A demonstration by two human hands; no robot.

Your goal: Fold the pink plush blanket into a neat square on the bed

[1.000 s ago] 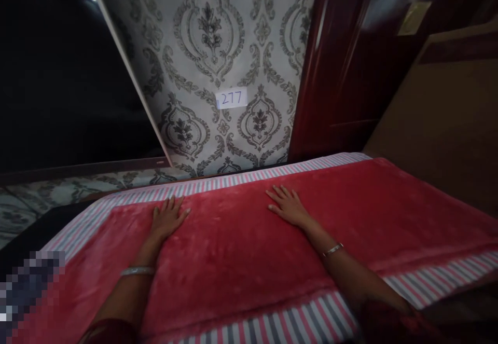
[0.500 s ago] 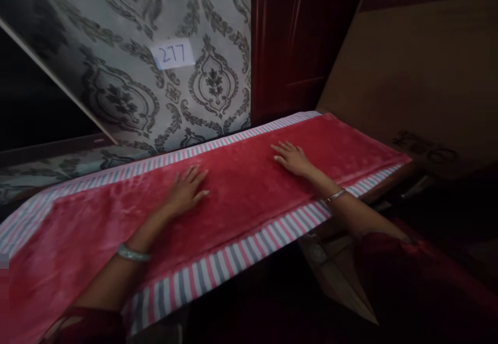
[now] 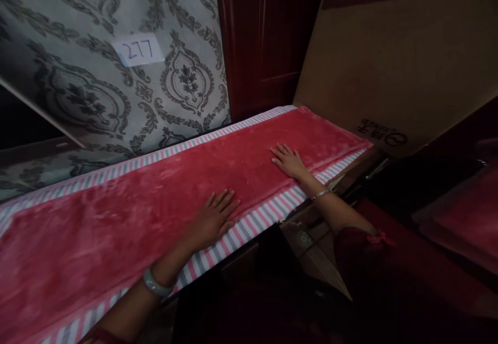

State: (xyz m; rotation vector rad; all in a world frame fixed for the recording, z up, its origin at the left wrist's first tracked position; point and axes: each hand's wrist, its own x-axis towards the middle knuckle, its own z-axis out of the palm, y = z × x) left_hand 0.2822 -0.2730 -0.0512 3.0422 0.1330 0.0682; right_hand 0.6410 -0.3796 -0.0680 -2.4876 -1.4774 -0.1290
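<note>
Patterned wallpaper [image 3: 97, 90] behind | left hand [image 3: 212, 220] flat, fingers spread, on red blanket [image 3: 155, 198] | right hand [image 3: 290, 161] flat, holding nothing, farther along it

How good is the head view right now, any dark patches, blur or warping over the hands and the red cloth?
Head view: dim overall; the area below the table edge is nearly black. The left hand and right hand lie flat and readable on the red cloth, slightly soft. The striped sheet edge bows from wide-angle distortion. The 277 label is legible; a faint sheen shows on the dark red door.
</note>
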